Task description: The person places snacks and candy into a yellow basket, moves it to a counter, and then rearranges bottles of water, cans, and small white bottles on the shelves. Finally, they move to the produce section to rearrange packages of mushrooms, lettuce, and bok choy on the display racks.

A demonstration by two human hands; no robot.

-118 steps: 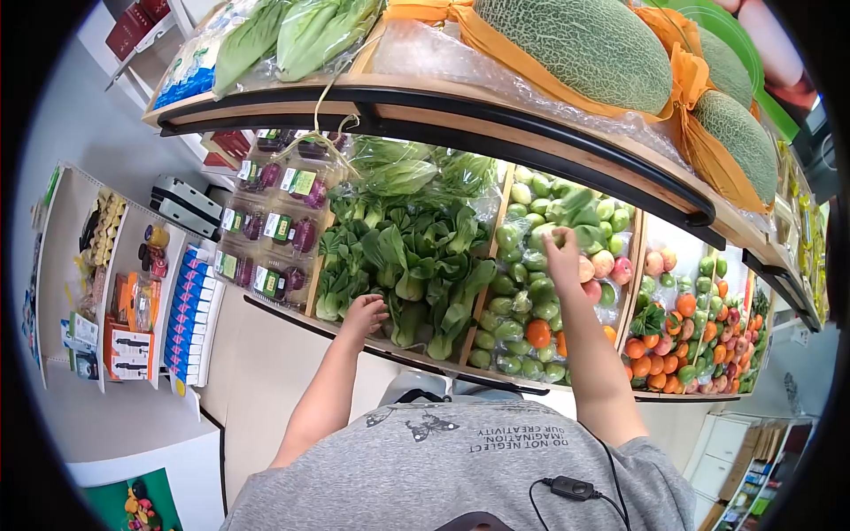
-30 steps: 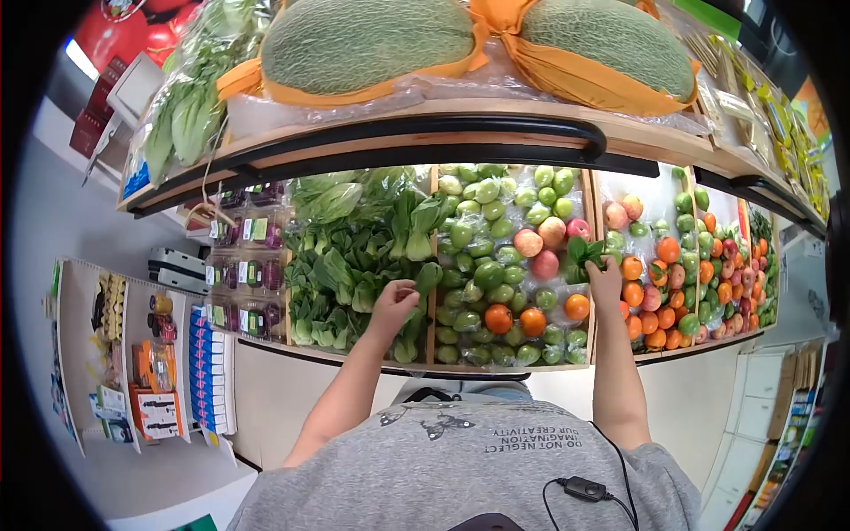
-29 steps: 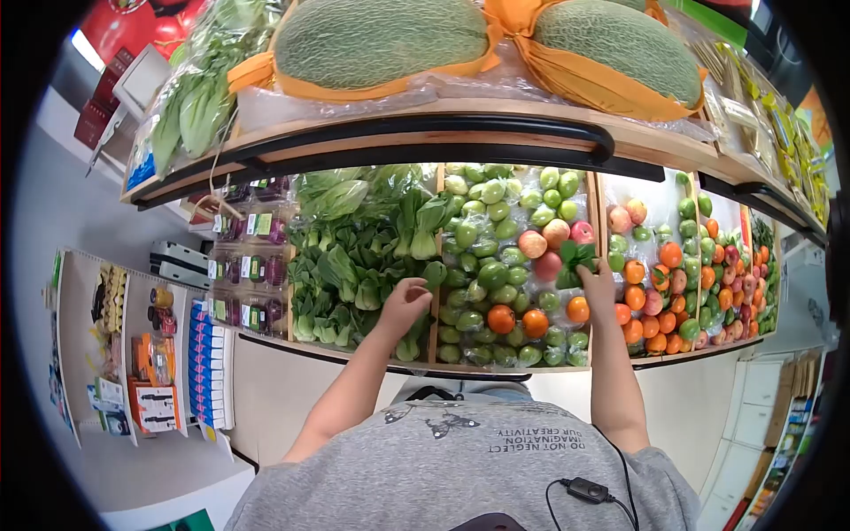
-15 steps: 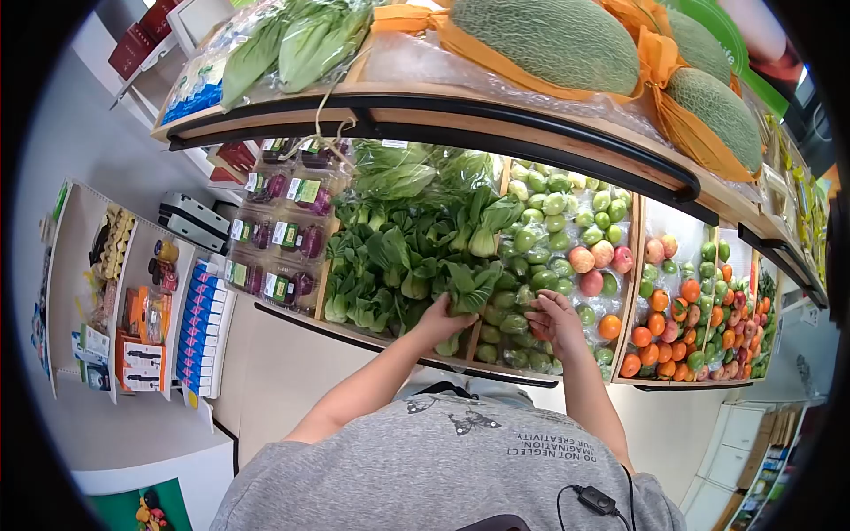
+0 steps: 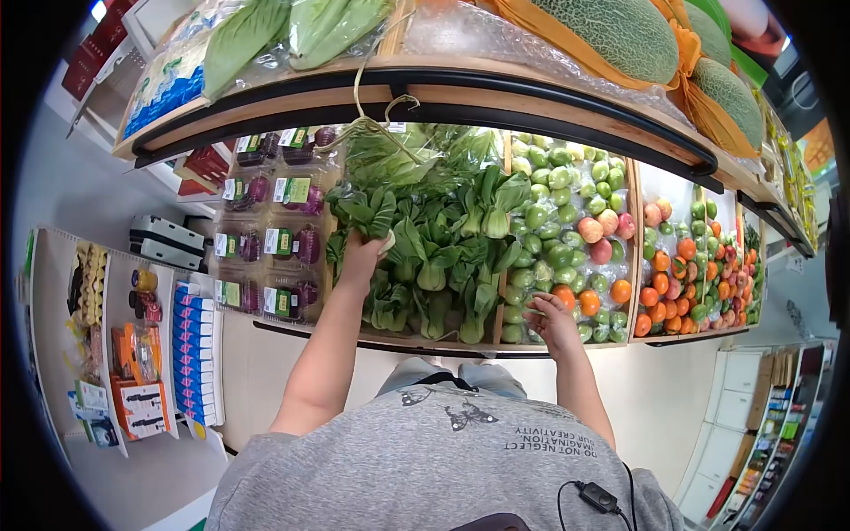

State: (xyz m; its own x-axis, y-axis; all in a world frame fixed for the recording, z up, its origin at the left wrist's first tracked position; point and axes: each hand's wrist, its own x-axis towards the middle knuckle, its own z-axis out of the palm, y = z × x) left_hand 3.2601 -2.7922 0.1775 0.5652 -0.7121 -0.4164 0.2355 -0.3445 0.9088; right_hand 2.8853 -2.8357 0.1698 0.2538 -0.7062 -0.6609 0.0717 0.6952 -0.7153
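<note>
My left hand [image 5: 365, 254] is closed around a bok choy [image 5: 365, 209], lifted over the left side of the bok choy pile [image 5: 431, 257]. Its leaves point away from me and its pale base shows beside my fingers. More bok choy lie in front of and to the right of that hand. Over the front edge of the green fruit section [image 5: 549, 234], my right hand [image 5: 552, 322] is held with loosely bent fingers apart and nothing visible in them. Two orange fruits [image 5: 588, 303] lie just beyond its fingertips.
Clear boxes of purple produce [image 5: 296, 245] stand left of the greens. An upper shelf with a black rail [image 5: 425, 112] carries netted melons [image 5: 611, 40] and overhangs the back. Dry string [image 5: 382, 124] dangles from it. Mixed fruit [image 5: 686, 288] lies to the right, beyond a wooden divider [image 5: 635, 248].
My left hand has moved left and farther from me with a bok choy, away from the right side of the pile. My right hand has drawn back slightly from the green fruit. The view has shifted.
</note>
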